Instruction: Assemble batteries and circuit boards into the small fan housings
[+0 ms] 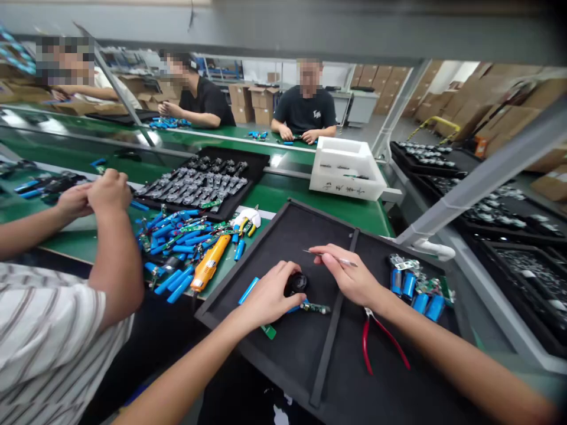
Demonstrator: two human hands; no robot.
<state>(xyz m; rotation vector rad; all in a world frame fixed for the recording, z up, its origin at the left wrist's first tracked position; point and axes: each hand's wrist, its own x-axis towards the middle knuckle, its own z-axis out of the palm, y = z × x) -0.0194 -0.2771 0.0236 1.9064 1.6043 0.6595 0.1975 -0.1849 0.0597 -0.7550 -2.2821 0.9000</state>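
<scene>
The black tray (283,242) has the right hand (349,276) over twelve o'clock, left hand (271,295) over ten and red-handled pliers (365,342) at four, left fingers clamped on a round black part (299,284), right fingers on a slim metal tool (348,262).

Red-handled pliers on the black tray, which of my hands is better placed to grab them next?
Probably your right hand: the red-handled pliers lie by its wrist, though it holds a slim metal tool. Your left hand is farther off, across the divider, holding a round black part.
</scene>
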